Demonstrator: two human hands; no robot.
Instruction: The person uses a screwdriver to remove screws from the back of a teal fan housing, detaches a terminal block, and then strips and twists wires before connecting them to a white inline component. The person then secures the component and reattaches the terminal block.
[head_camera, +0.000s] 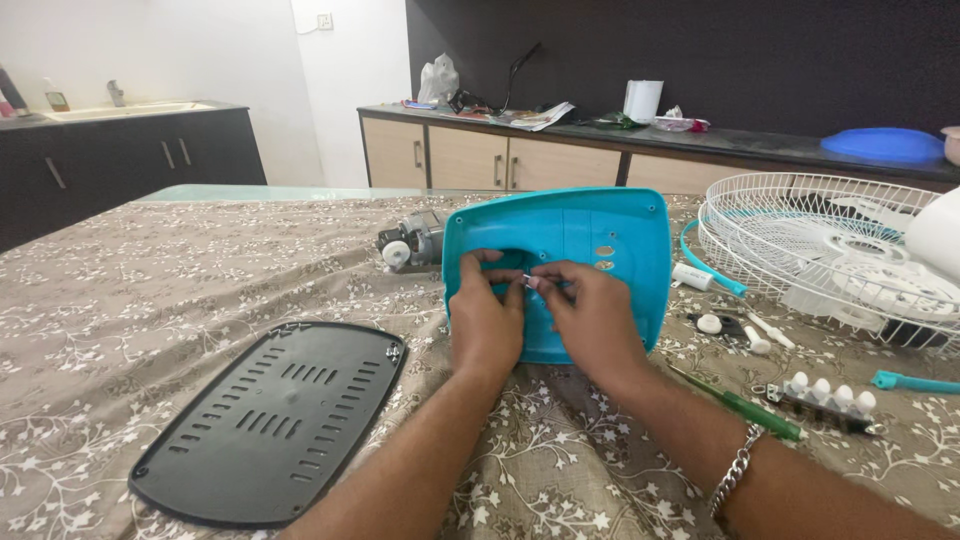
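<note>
Both hands are sitting together on the teal plastic fan base (590, 240), which is lying tilted up toward the camera near the middle of the table (150, 290), on the floral brown cloth. Left hand (487, 320) is resting on the base's lower left, fingers curled over the edge of its dark opening. Right hand (592, 312) is touching the left one at the fingertips, thumb and forefinger pinching a small light-coloured part (530, 282); too small to tell what kind of part it is. A chain bracelet (737, 468) is hanging on the right wrist. Black vented bottom plate (272, 420) is lying flat to the left of the arms, apart from the base. Grey motor (410, 243) with a white knob is sitting just behind the base's left edge. Green-handled screwdriver (745, 405) is lying just beside the right forearm. A black switch strip with white push buttons (825, 398) is lying right of it. White wire fan guard (830, 255) is lying at the right edge of the table, fan blade inside it. Small white knobs and pins (745, 330) are lying scattered between guard and base.
</note>
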